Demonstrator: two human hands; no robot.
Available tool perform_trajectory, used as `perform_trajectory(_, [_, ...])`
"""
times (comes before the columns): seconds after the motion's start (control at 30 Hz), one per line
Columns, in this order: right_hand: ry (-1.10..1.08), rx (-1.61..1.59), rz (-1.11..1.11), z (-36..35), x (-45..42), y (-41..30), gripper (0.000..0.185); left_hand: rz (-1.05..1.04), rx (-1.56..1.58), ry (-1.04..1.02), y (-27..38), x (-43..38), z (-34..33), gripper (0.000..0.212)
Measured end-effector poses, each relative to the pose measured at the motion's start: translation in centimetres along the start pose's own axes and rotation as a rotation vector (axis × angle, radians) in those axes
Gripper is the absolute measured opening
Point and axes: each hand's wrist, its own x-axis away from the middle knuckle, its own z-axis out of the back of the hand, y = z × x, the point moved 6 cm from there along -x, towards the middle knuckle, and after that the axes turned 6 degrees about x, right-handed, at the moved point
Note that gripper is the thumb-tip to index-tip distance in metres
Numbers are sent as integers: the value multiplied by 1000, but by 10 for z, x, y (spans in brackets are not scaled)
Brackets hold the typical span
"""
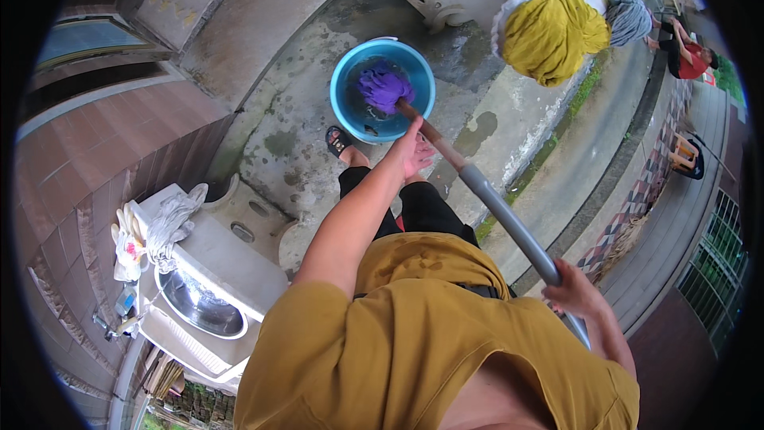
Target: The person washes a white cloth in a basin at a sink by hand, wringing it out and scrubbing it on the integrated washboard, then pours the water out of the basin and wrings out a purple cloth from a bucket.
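A mop with a purple cloth head (384,87) stands slanted in a light-blue plastic bucket (342,112), its head in water. Its pole runs from a brown lower section (440,144) into a thicker grey sleeve (507,218), up past my right side. My right hand (570,288) is closed around the grey part, near my hip. Beside the brown section, my left hand (416,148) has its fingers spread and not wrapped around the pole. Whether the thumb or palm touches the wood is hard to tell. The bucket rests on wet concrete just ahead of my sandalled foot (340,142).
At left stands a white washbasin (197,364) holding a metal bowl (200,301), with gloves (173,224) on its edge. Upper right, a mustard cloth (552,33) hangs near a grey mop head (628,17). A seated person (686,54) and a stool (685,154) are farther right.
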Motion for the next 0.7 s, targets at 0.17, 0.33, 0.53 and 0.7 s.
perform_trajectory(0.17, [-19,-168,-12,1,38,49,25,-274,418,-41,10,-10,-53,20])
perform_trajectory(0.33, [-213,-213,39,-3,7,123,38,-244,455,88,-25,33,-87,21])
perform_trajectory(0.53, [-203,-502,236,51,-138,27,73,-260,427,98,-71,84,-113,13])
perform_trajectory(0.7, [-794,-914,214,-12,-229,-150,101,-244,406,74,-70,122,-130,13])
